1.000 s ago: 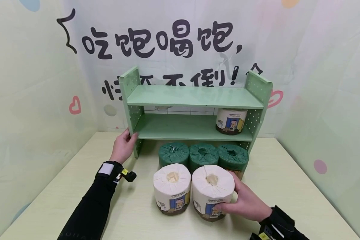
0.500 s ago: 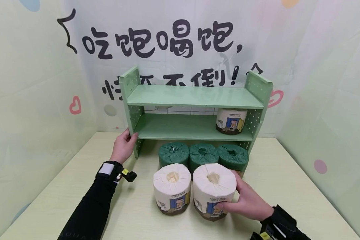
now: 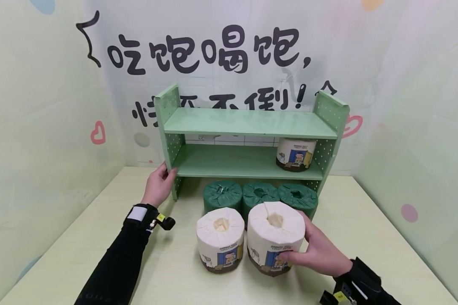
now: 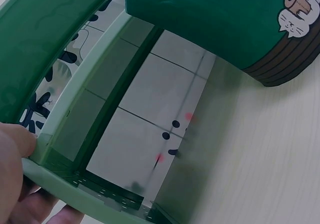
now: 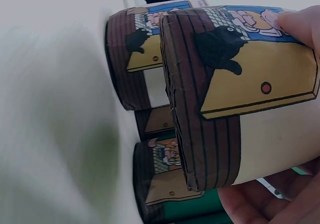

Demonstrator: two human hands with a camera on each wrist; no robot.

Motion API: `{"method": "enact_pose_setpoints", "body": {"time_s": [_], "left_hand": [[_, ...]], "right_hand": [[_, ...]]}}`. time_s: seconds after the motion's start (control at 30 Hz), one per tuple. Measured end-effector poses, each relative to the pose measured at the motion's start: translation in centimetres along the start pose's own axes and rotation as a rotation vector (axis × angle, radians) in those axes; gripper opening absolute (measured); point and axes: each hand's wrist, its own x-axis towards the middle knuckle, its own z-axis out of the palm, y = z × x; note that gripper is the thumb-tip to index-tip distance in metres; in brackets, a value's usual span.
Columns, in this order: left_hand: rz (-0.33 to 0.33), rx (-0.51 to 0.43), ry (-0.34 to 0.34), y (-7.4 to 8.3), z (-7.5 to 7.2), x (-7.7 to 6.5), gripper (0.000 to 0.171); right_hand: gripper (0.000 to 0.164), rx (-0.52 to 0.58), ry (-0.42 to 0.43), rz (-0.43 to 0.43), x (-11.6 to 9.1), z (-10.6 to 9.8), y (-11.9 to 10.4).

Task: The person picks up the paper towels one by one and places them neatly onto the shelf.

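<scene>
My right hand grips a white paper-wrapped toilet roll, thumb on the printed front and fingers round the far side. In the right wrist view the brown base of this toilet roll is raised off the table and slightly tilted. A second white roll stands upright just to its left. At the left end of a green shelf rack, my left hand holds the side panel, with the thumb on its front edge in the left wrist view. Another white roll sits at the right on the middle shelf.
Three green-wrapped rolls stand in a row under the middle shelf, behind the white ones. The rack stands on a pale wooden table. A printed curtain closes off the back and sides.
The right hand has lifted its toilet roll a little off the table, slightly up and to the right. My left hand keeps its hold on the rack.
</scene>
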Motion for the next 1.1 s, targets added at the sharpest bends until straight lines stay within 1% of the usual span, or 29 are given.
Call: {"method": "enact_pose_setpoints", "body": {"time_s": [0.1, 0.37, 0.6, 0.7, 0.93, 1.1], "left_hand": [[-0.015, 0.000, -0.004, 0.2, 0.0, -0.1, 0.053], [-0.020, -0.003, -0.013, 0.0, -0.1, 0.1, 0.055], [-0.024, -0.017, -0.023, 0.1, 0.0, 0.1, 0.056], [-0.023, -0.018, -0.023, 0.0, 0.1, 0.1, 0.056], [-0.012, 0.000, -0.021, -0.1, 0.2, 0.0, 0.055], [-0.032, -0.011, -0.027, 0.0, 0.1, 0.1, 0.057]], "right_hand": [[0.092, 0.007, 0.004, -0.015, 0.3, -0.2, -0.4], [0.093, -0.005, 0.017, -0.063, 1.0, -0.6, -1.3], [0.094, -0.027, 0.045, -0.075, 1.7, -1.0, -1.6], [0.092, -0.016, 0.052, -0.080, 2.3, -1.3, -1.8], [0.090, 0.062, 0.055, -0.083, 3.5, -1.6, -2.0], [0.087, 0.095, 0.054, -0.088, 4.2, -1.8, -2.3]]}}
